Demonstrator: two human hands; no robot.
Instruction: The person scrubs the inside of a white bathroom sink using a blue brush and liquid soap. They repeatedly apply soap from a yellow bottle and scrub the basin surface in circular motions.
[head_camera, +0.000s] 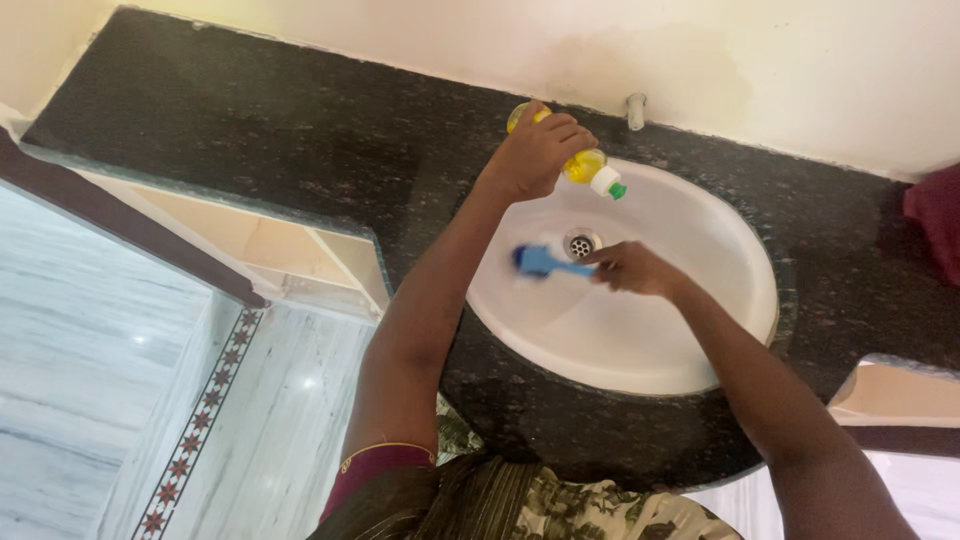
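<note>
Yellow bottle: you hold it tipped over the far rim of the basin, its white neck and green cap pointing down and to the right, above the bowl.
Left hand: your fingers are curled tight around the bottle's body, covering most of it; only the yellow ends show on either side of your grip.
Right hand: closed around the handle of a blue brush, fingers pinched together on it, low inside the bowl.
Brush: its blue head lies to the left of your hand, just beside the drain, blurred; you cannot tell from this view whether it touches the basin surface.
Basin: white, oval, set into a dark speckled stone counter.
Tap stub: a small pale fitting on the counter behind the basin, near the cream wall.
Floor: pale marble with a patterned border strip, to your left.
</note>
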